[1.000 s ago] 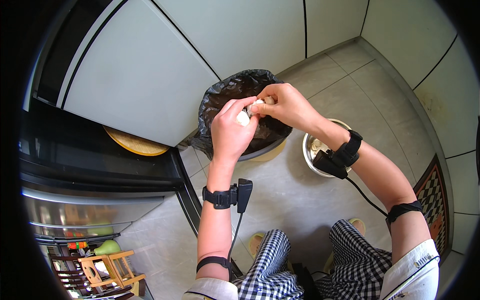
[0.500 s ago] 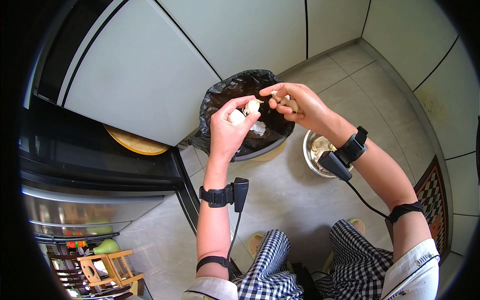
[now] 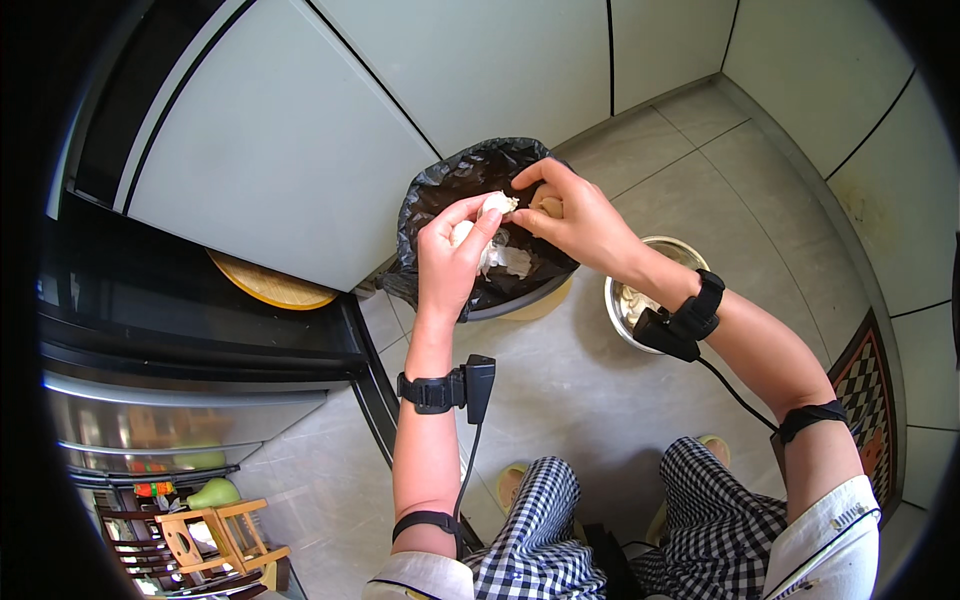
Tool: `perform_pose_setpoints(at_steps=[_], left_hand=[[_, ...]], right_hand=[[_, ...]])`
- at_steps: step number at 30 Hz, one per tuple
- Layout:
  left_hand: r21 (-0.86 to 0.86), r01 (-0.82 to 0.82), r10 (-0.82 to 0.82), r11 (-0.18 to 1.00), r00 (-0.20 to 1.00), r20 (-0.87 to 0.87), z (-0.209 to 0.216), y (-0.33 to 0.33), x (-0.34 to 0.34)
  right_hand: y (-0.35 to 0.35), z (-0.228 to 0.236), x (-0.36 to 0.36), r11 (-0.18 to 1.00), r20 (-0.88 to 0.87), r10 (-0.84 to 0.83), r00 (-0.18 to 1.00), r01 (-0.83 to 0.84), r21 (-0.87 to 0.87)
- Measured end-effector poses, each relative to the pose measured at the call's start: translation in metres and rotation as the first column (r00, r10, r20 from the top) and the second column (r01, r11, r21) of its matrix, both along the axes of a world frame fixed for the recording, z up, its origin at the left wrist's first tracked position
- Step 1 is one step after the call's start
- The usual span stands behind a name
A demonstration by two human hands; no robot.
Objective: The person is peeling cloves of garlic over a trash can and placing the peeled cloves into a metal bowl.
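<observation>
My left hand (image 3: 447, 258) is closed over the bin, with a whitish garlic piece (image 3: 498, 204) pinched at its fingertips and another pale piece lower in the palm. Close to it on the right, my right hand (image 3: 580, 222) curls around several pale garlic cloves (image 3: 549, 202), its thumb and forefinger reaching toward the left hand's piece. Whether those fingertips touch it I cannot tell. Below both hands is the trash bin (image 3: 535, 300), lined with a black bag (image 3: 430, 195). Loose papery skins (image 3: 515, 262) show inside.
A steel bowl (image 3: 612, 310) with peeled cloves stands on the tiled floor, partly under my right forearm. White cabinet doors (image 3: 290, 140) border the far side. A checkered mat (image 3: 870, 405) lies at right; a small wooden chair (image 3: 222, 535) shows lower left.
My right hand has turned palm-down and brought its thumb and forefinger nearer the garlic in my left hand. More papery skin now shows in the bin.
</observation>
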State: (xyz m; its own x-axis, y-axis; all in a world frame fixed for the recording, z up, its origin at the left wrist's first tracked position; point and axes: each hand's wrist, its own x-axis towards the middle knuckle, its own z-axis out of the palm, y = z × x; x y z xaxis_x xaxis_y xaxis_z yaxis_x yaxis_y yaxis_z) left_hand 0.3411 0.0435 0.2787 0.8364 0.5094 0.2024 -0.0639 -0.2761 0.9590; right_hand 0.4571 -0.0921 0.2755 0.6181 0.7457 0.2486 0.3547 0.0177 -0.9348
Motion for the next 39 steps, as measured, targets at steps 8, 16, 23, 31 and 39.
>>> perform_pose_setpoints(at_steps=[8,16,23,31,39], left_hand=[[0.109,-0.006,0.001,0.994,0.999,0.042,-0.008,-0.005,0.007],[-0.007,0.047,-0.046,0.999,0.993,0.108,-0.014,-0.012,0.011],[-0.098,-0.031,0.039,0.995,0.997,0.074,-0.01,-0.021,0.016],[-0.555,0.089,-0.043,0.827,0.994,0.096,0.002,0.0,0.011],[-0.458,0.007,-0.042,0.889,0.997,-0.065,0.007,0.006,0.0]], right_hand=[[0.001,0.005,-0.001,0.989,0.143,0.017,0.99,0.005,-0.151],[0.005,0.008,-0.002,0.997,-0.315,0.057,0.947,-0.072,-0.036],[0.01,-0.002,0.003,0.999,-0.279,-0.042,0.959,0.031,-0.043],[0.005,0.013,0.009,0.998,-0.234,-0.001,0.972,-0.013,-0.061],[0.006,0.018,0.0,0.998,-0.049,0.05,0.998,-0.052,-0.037]])
